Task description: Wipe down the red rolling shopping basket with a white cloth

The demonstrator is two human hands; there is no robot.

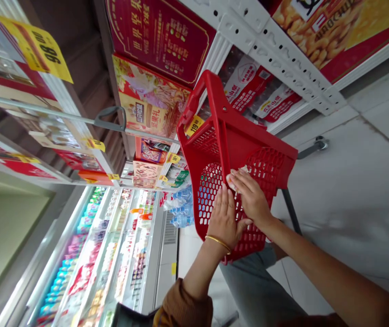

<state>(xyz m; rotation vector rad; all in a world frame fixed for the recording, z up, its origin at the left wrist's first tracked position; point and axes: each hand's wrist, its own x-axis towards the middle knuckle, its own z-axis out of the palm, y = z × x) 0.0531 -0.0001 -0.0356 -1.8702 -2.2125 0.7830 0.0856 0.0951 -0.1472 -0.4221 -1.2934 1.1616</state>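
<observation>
Two hands on a red plastic shopping basket in a supermarket aisle
Around it lie pale floor tiles, a refrigerated display case and shelving with red signs and a yellow price tag; the tilted basket sits before a grey trouser leg. The left hand, wearing a gold bangle, lies open, fingers spread on the mesh. The right hand is curved over the mesh, its fingers on a small pale scrap, apparently pinned, though any grip is hard to tell
</observation>
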